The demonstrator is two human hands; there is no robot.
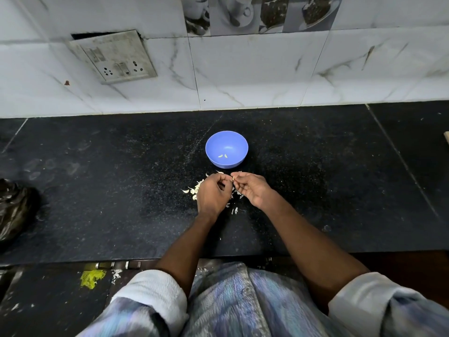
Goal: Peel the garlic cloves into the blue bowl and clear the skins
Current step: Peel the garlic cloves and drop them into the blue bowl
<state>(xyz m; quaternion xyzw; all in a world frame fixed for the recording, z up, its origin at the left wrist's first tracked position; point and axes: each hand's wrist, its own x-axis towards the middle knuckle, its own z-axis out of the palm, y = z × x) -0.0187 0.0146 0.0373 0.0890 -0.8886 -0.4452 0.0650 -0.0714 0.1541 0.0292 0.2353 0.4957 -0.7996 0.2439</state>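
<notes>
Garlic clove [232, 177]: I see it pinched between my left hand [213, 192] and right hand [250, 188], just before the blue bowl [240, 139], likely for short drops. Bowl: two peeled cloves [223, 156]. Skins [194, 189]: heaped under the hands, before the bowl, on the tabletop [109, 190].

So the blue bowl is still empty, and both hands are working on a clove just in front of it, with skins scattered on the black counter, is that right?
Not quite: the blue bowl is not empty. The head view shows two peeled cloves lying in it. The rest holds: the left hand and right hand work together just in front of it, with skins on the black counter.
</notes>
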